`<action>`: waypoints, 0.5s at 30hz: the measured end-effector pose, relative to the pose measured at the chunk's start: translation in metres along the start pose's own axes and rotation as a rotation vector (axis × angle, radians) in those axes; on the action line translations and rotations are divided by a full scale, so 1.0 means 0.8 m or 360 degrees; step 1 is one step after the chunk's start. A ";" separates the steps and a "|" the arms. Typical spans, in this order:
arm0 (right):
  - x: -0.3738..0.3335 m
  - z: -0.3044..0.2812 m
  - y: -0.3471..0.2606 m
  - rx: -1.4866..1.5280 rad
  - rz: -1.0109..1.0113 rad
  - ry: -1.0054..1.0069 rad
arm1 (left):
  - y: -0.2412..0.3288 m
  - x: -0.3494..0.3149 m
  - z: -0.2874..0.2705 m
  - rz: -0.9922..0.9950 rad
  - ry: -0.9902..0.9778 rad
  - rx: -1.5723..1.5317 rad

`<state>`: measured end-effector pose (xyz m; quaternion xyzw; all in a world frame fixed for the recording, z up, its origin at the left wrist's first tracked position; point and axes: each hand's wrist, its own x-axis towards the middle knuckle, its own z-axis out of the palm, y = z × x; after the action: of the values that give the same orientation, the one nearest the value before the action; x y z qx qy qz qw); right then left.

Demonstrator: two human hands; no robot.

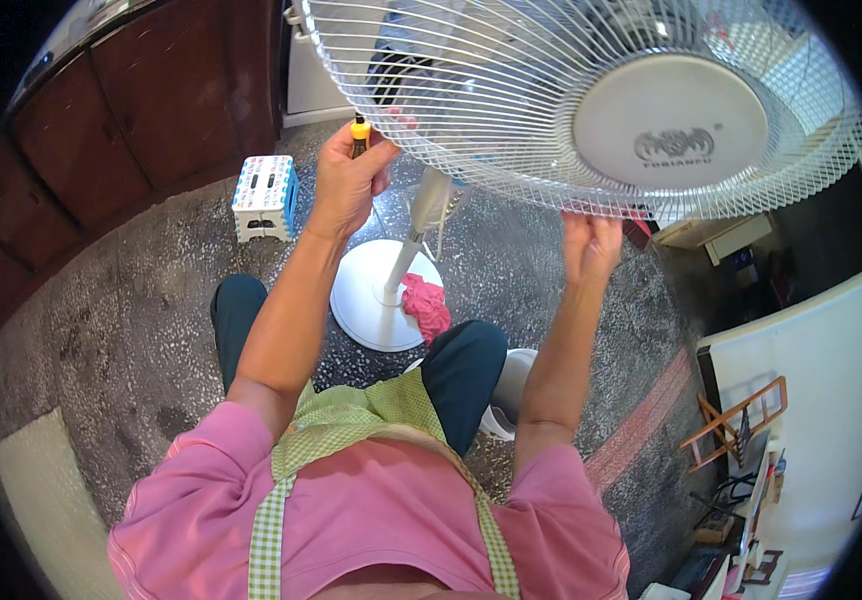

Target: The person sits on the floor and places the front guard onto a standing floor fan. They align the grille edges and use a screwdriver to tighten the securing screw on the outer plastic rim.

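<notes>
A white pedestal fan point(671, 125) fills the upper right, its round wire grille facing up toward me. My left hand point(344, 185) is closed around a yellow-and-black screwdriver point(360, 132), held upright at the grille's left rim. Some fingers of that hand reach behind the rim. On the near edge of the grille, my right hand point(591, 245) grips from below, its fingertips partly hidden by the wires. Under the grille, the fan's pole point(414, 240) runs down to a round white base point(359, 305). A crumpled pink cloth point(425, 305) lies on the base beside the pole.
A small folding step stool point(264, 200) stands on the speckled floor, left of the fan. Behind my knee is a white bucket point(513, 385), partly hidden. Dark wooden cabinets point(101, 130) line the left side. A wooden stand point(741, 425) is at the right.
</notes>
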<state>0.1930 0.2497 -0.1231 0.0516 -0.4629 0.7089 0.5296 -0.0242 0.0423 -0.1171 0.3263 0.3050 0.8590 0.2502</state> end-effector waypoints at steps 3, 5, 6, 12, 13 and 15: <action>0.002 0.015 0.010 -0.0024 0.0083 0.0164 | -0.007 -0.001 0.006 -0.0044 0.0098 0.0013; 0.001 0.018 0.013 -0.0026 0.0051 0.0197 | -0.016 0.000 0.001 -0.0015 0.0067 -0.0105; 0.002 0.020 0.013 -0.0034 0.0023 0.0225 | -0.016 0.000 0.005 -0.0016 0.0063 -0.0105; 0.009 0.021 0.020 -0.0078 -0.0090 0.0206 | -0.023 -0.003 0.017 0.0117 0.0275 0.0012; 0.011 0.022 0.022 -0.0082 -0.0099 0.0215 | -0.025 -0.003 0.021 0.0186 0.0336 0.0003; 0.013 0.025 0.025 -0.0036 -0.0071 0.0317 | -0.027 -0.003 0.026 0.0262 0.0373 -0.0024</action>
<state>0.1642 0.2426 -0.1183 -0.0147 -0.4148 0.6934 0.5891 -0.0031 0.0633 -0.1207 0.2459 0.2978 0.9111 0.1440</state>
